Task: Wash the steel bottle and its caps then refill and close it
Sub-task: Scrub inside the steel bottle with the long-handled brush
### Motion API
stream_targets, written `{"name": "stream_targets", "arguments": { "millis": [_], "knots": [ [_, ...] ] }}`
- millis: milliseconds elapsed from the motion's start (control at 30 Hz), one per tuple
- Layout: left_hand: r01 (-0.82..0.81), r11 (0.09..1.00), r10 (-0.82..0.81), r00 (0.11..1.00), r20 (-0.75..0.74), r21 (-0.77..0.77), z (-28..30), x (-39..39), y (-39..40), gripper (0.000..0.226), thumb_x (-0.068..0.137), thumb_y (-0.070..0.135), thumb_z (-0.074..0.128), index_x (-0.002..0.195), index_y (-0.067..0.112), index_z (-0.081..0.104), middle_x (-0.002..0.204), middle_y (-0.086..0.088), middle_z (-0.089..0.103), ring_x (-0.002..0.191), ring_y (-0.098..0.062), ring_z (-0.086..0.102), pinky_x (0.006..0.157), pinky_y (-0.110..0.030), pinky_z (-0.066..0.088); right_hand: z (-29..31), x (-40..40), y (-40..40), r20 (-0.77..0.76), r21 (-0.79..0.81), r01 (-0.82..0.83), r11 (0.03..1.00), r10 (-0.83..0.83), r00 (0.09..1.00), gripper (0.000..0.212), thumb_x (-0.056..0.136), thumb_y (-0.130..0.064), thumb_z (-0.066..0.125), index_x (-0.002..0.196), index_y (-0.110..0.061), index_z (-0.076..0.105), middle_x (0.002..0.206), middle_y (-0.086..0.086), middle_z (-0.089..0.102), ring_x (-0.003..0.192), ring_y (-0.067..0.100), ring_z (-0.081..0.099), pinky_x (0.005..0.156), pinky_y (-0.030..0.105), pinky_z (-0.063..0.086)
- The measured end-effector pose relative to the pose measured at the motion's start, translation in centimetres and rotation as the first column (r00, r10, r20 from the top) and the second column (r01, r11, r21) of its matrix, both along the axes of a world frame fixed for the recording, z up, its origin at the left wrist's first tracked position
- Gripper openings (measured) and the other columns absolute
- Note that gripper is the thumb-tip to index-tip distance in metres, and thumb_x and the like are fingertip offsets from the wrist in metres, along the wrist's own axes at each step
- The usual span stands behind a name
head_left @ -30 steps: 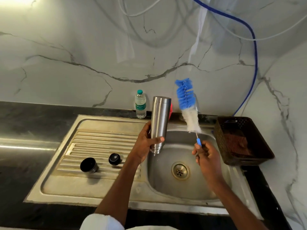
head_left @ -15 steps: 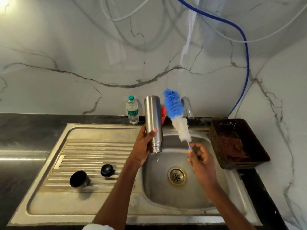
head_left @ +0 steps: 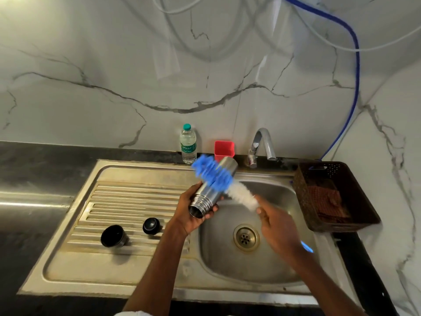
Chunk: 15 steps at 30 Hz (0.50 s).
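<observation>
Both grips hold: my left hand (head_left: 193, 215) wraps the slick, rigid steel bottle (head_left: 211, 190) near its threaded neck, my right hand (head_left: 279, 226) clasping the brush (head_left: 218, 176).

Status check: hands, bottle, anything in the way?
Left hand grips steel bottle near its open neck. Right hand holds bottle brush across bottle. Caps off. Nothing obstructing.

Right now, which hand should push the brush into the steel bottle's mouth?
The right hand, probably. It already grips the bottle brush, which lies across the steel bottle. The left hand holds the bottle tilted, open mouth toward the person, so it is busy steadying.
</observation>
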<state>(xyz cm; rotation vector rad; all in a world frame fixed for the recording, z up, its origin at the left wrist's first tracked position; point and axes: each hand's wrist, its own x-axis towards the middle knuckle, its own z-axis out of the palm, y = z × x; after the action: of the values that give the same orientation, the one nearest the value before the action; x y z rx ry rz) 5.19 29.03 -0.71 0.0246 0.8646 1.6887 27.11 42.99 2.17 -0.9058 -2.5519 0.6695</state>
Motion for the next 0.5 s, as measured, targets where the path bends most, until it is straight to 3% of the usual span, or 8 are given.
{"name": "stream_targets", "arguments": {
  "millis": [100, 233, 300, 400, 500],
  "knots": [
    [0.040, 0.999, -0.040, 0.999, 0.004, 0.004, 0.1, -0.4, 0.0, 0.055, 0.101, 0.044, 0.055, 0.130, 0.000, 0.070, 0.108, -0.033, 0.067, 0.059, -0.031, 0.068, 0.045, -0.028, 0.052, 0.9, -0.4, 1.9, 0.103, -0.011, 0.080, 0.997, -0.078, 0.992, 0.048, 0.105, -0.024, 0.048, 0.152, -0.031, 0.046, 0.117, 0.013, 0.073, 0.102, 0.034, 0.068, 0.080, 0.039, 0.050],
    [-0.023, 1.000, 0.023, 0.999, 0.037, 0.004, 0.6, 0.0, -0.1, 0.052, 0.091, 0.042, 0.060, 0.122, 0.001, 0.070, 0.104, -0.023, 0.073, 0.066, -0.032, 0.070, 0.049, -0.028, 0.053, 0.9, 0.7, 0.4, 0.074, 0.147, -0.221, 0.964, 0.212, 0.974, 0.043, 0.103, -0.035, 0.043, 0.146, -0.036, 0.046, 0.091, 0.004, 0.076, 0.077, 0.027, 0.070, 0.065, 0.040, 0.054],
    [-0.058, 0.998, 0.054, 0.993, 0.109, 0.034, 0.2, -0.2, -0.5, 0.050, 0.091, 0.037, 0.060, 0.123, -0.001, 0.068, 0.109, -0.026, 0.073, 0.072, -0.035, 0.074, 0.049, -0.029, 0.057, -0.1, 0.7, 0.8, 0.109, 0.135, -0.172, 0.976, 0.158, 0.981, 0.042, 0.105, -0.034, 0.044, 0.147, -0.037, 0.044, 0.096, 0.006, 0.076, 0.082, 0.030, 0.070, 0.068, 0.042, 0.054],
    [0.046, 0.994, -0.056, 0.993, 0.103, 0.097, -0.6, -0.9, -0.7, 0.063, 0.090, 0.041, 0.073, 0.133, -0.004, 0.067, 0.120, -0.035, 0.063, 0.073, -0.031, 0.070, 0.051, -0.028, 0.057, -0.7, 0.3, 2.6, 0.181, -0.009, 0.072, 0.997, -0.069, 0.981, 0.043, 0.106, -0.030, 0.045, 0.149, -0.032, 0.045, 0.109, 0.014, 0.073, 0.097, 0.037, 0.068, 0.077, 0.041, 0.050],
    [0.058, 0.984, -0.079, 0.989, 0.125, 0.168, -0.6, -1.1, -0.9, 0.076, 0.068, 0.039, 0.094, 0.127, -0.003, 0.071, 0.116, -0.028, 0.067, 0.072, -0.029, 0.065, 0.045, -0.026, 0.055, -0.9, 1.2, 1.2, 0.110, 0.083, -0.083, 0.993, 0.073, 0.991, 0.042, 0.102, -0.029, 0.050, 0.144, -0.028, 0.054, 0.090, 0.010, 0.076, 0.079, 0.035, 0.071, 0.065, 0.039, 0.052]
  ]
}}
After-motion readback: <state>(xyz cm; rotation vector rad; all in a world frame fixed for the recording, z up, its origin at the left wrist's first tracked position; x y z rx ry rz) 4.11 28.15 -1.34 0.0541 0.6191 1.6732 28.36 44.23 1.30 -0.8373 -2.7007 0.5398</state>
